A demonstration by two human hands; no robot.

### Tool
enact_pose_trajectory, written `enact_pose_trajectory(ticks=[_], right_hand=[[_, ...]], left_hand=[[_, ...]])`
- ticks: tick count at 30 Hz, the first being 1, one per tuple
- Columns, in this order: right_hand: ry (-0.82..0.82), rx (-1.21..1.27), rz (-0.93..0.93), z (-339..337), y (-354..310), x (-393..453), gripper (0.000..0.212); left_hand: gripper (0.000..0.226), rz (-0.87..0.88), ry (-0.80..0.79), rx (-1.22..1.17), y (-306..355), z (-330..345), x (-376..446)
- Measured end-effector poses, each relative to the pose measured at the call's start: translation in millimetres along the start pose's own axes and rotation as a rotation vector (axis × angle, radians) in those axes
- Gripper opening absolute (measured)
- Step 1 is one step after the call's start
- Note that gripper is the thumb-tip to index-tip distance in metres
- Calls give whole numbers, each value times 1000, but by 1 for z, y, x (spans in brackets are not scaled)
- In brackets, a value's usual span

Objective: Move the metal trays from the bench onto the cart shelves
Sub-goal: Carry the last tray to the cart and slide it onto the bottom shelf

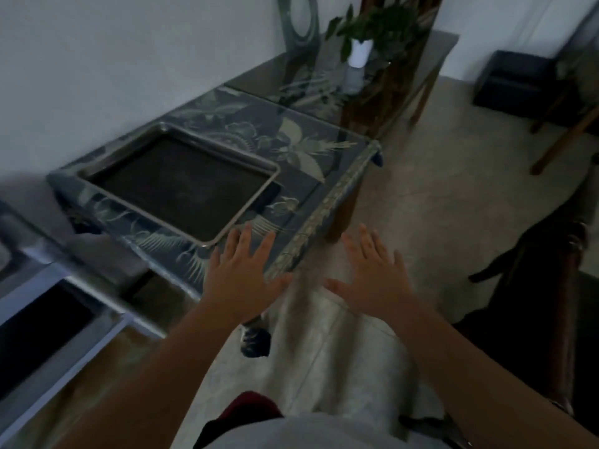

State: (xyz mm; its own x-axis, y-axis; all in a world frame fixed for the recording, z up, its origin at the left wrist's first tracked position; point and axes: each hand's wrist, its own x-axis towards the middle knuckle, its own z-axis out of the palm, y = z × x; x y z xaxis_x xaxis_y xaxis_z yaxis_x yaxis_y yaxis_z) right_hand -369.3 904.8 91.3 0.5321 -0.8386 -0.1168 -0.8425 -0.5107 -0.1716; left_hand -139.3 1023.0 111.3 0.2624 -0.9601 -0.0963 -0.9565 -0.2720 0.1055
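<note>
Both hands are out flat with fingers spread, gripping nothing — the left hand (241, 273) over the near corner of the patterned bench (291, 163), the right hand (372, 273) beside it over bare floor (421, 196). Just beyond the left fingertips lies the metal tray (181, 183), dark inside. Further along stands a potted plant (359, 43); a dark chair (551, 286) sits right of the right hand — the cart (48, 338) lies left of the left arm.

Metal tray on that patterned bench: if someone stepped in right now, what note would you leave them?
Left hand: open, fingers spread, near the tray's close corner, no grip yet.
Right hand: open, empty, over the floor beside the bench.
The rectangular metal tray with dark inside lies flat on the blue floral-patterned bench.
The metal-framed cart stands at lower left.
Done: nothing visible for this tray.
Left: lift it, shelve it.
</note>
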Motion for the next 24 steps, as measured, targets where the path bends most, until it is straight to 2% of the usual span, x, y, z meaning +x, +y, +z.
enact_pose_trajectory(ticks=[6,14,20,24], right_hand=[[-14,9,6,2,37,41,112],[-58,-35,-92,0,37,162,106],[-101,-103,-189,-14,22,250,107],[-140,-92,-310,-16,-4,300,108]], left_hand=[[110,45,-45,-8,26,3,55],[105,-66,-23,-52,-10,19,161],[106,-195,-5,-79,-59,9,205],[107,-375,16,-94,-97,8,206]])
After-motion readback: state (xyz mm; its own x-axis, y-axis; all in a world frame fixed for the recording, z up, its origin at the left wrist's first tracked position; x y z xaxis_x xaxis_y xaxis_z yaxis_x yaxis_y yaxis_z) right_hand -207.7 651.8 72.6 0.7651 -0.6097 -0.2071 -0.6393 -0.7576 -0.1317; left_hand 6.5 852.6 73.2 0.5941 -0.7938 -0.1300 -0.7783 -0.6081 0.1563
